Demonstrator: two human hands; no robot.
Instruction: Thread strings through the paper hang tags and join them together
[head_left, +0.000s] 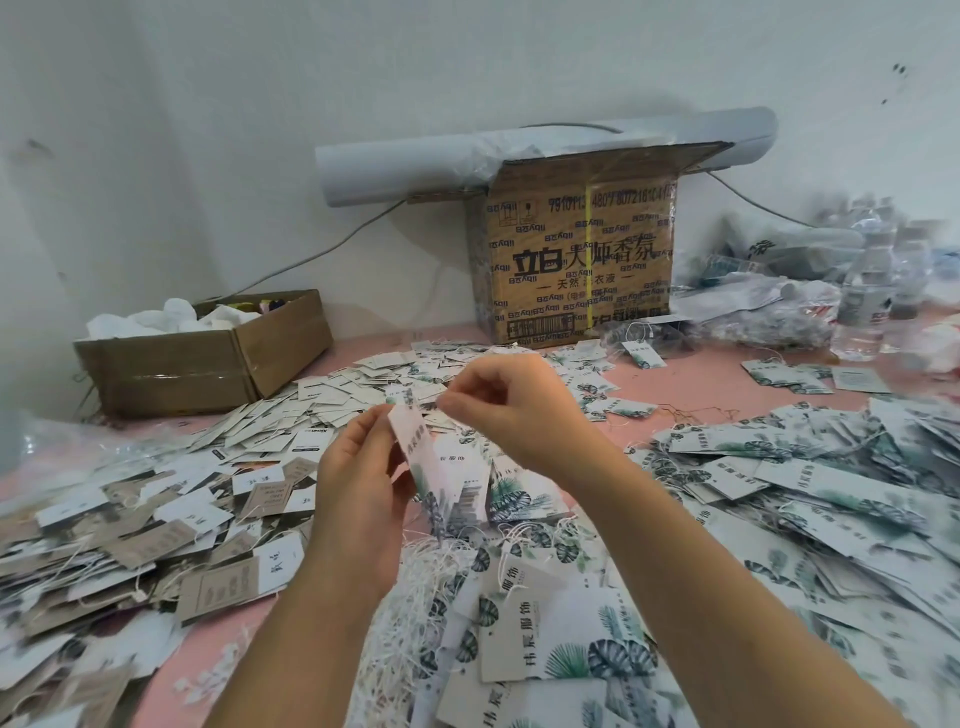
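The left hand grips a leaf-printed hang tag; the right hand pinches its top end.

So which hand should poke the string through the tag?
Probably the right hand: its fingers pinch right at the top of the tag, while the left hand is busy gripping that tag.

Two cardboard boxes, two hands, perhaps three bottles, hundreds of tags.
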